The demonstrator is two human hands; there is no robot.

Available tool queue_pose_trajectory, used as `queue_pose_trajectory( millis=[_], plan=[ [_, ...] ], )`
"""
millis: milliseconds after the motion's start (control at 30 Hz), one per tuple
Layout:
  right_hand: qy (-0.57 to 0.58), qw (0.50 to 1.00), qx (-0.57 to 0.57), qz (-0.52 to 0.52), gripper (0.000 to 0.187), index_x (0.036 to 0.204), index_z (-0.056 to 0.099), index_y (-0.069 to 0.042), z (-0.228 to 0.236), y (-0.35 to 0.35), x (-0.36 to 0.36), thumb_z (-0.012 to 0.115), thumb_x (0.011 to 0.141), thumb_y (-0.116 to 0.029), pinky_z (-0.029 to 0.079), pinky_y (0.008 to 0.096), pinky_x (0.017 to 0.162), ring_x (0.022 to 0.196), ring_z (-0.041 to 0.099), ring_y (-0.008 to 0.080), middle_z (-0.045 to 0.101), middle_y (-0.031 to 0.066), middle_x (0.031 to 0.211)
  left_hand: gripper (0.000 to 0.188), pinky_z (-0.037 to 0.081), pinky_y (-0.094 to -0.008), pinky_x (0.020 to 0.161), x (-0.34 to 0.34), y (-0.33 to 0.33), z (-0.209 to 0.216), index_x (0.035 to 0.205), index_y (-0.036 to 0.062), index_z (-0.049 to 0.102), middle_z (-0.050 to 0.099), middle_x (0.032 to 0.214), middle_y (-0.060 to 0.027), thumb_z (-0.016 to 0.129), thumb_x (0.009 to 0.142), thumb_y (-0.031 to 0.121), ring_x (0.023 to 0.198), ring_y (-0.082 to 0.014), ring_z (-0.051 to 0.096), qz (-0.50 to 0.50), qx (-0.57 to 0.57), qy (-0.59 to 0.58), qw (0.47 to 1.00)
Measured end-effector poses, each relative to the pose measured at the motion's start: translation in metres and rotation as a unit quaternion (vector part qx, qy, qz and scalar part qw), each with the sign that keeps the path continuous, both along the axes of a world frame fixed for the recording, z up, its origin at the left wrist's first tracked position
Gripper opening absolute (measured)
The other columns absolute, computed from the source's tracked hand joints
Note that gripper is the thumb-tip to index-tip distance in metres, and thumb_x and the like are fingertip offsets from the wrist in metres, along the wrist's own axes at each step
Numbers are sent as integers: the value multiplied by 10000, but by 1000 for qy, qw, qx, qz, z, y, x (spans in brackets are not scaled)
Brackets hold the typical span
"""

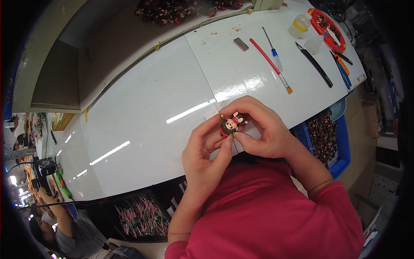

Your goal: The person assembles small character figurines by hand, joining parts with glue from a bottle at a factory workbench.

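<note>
A small painted figurine (231,124) with a big brown-haired head, a pale face and red parts is held between both my hands over the table's near edge. My left hand (206,149) grips its head side between thumb and fingers. On the other side, my right hand (264,131) pinches it with the thumb below and the index finger curled over the top. The fingers cover part of the figurine's body.
On the white table (142,99) lie a red-handled brush (271,64), a blue-handled screwdriver (276,58), a black knife (317,67), a grey block (241,44), pliers (342,69), bottles (298,26) and a red tray (338,41). A blue bin (343,149) of brown pieces stands right. A co-worker (64,228) sits left.
</note>
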State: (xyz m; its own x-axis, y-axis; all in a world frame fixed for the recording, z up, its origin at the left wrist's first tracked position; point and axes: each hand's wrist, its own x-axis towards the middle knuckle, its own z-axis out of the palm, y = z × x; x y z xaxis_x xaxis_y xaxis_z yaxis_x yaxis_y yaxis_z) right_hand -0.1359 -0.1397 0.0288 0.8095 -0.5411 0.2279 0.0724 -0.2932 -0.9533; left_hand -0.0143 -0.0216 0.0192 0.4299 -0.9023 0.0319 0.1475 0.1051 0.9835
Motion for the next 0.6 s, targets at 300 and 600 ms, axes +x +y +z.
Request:
queue_pose_trajectory(
  millis=[300, 600],
  plan=[
    [2, 999, -36, 12, 457, 1161, 529, -18, -1, -4, 0, 530, 705, 6, 431, 260, 821, 923, 529, 153, 520, 89, 1053, 550, 520, -316, 888, 0, -3, -3, 1321, -48, 345, 548, 1182, -189, 593, 831, -91, 1062, -243, 607, -7, -10, -42, 999],
    [-11, 1000, -22, 18, 444, 1140, 531, -15, -2, -5, -3, 508, 697, 2, 426, 262, 808, 900, 524, 151, 516, 87, 1027, 601, 520, -316, 888, -4, -4, -3, 1337, -33, 317, 565, 1145, -183, 610, 816, -94, 1037, -235, 617, 4, -16, -62, 998]
  ],
)
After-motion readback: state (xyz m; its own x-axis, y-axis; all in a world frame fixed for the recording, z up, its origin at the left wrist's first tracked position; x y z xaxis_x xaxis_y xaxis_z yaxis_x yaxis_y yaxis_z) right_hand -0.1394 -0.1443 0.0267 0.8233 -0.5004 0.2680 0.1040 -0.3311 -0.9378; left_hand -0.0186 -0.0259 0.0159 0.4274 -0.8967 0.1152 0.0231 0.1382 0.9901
